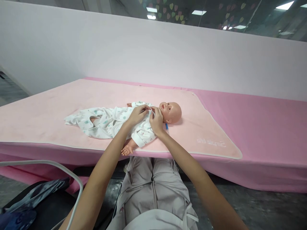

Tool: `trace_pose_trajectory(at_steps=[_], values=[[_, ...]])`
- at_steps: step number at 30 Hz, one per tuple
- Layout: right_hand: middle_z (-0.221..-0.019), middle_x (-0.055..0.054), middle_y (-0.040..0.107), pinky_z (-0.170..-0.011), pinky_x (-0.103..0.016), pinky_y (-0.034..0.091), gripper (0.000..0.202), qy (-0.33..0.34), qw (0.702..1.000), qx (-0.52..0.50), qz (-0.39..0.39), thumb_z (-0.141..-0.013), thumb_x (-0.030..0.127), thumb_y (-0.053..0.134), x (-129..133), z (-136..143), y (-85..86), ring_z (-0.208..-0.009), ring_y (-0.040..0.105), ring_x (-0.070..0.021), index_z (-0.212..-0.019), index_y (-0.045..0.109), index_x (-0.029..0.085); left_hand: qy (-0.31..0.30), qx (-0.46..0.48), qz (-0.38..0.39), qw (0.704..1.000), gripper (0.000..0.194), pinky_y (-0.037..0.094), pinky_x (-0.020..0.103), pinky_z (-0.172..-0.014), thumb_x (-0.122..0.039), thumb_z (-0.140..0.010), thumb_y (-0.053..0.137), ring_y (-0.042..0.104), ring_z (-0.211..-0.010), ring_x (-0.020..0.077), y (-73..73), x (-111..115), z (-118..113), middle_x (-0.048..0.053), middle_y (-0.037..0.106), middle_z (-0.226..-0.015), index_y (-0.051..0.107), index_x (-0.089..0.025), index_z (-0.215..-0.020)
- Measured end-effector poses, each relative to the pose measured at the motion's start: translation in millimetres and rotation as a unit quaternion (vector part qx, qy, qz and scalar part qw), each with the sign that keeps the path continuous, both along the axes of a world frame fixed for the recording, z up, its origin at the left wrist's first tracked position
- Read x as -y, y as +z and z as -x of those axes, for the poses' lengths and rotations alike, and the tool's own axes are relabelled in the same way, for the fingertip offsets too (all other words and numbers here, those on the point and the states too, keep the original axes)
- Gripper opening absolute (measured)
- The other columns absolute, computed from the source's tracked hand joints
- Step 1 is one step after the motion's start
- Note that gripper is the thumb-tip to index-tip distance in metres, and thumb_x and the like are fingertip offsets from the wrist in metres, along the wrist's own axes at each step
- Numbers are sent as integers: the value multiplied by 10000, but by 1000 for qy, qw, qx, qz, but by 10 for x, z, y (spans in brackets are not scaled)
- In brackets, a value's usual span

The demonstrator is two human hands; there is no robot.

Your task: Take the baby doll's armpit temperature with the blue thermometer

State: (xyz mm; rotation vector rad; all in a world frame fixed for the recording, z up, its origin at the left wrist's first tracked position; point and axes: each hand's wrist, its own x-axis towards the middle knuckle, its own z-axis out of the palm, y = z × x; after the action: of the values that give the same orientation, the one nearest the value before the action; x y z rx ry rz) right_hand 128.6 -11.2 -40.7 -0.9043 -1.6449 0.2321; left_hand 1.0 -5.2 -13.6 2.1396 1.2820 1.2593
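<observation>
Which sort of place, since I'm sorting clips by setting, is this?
Possibly a baby-care practice or demonstration room, though I can't be sure. A baby doll lies on a pale pink mat, and colored heart shapes show on what looks like glass above the white wall.

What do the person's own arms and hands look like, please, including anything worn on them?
The left arm and right arm are bare, with no sleeves in view. The left hand and right hand are ungloved, and no watch or bracelet shows at either wrist. A pale cable curves near the left arm.
</observation>
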Motion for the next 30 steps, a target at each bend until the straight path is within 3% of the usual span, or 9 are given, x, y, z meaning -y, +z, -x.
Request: trace_pose_trajectory(at_steps=[16,22,30], values=[[-1008,-72,551,-914,-338,427,365,10,998,37,-48,-767,21,333,15,-4,-3,-995,503,-184,-1004,553,192,55,-136,-73,987,290,414,344,-817,-297,-824,406,550,-846,207,0,49,-14,72,598,-882,659,-156,-841],[-982,-77,587,-875,-344,440,350,-4,999,46,-16,-771,39,360,-7,-41,20,-942,535,-187,-1043,534,175,55,-122,-81,988,288,402,348,-860,-290,-819,418,549,-892,209,16,82,-29,64,596,-936,652,-172,-939],[-993,-90,583,-864,-337,439,284,-17,997,76,-10,-805,82,391,6,-34,3,-938,535,-194,-1036,535,163,24,-77,-67,995,202,422,341,-808,-261,-797,451,560,-846,204,19,78,-26,53,623,-878,596,-165,-899]])
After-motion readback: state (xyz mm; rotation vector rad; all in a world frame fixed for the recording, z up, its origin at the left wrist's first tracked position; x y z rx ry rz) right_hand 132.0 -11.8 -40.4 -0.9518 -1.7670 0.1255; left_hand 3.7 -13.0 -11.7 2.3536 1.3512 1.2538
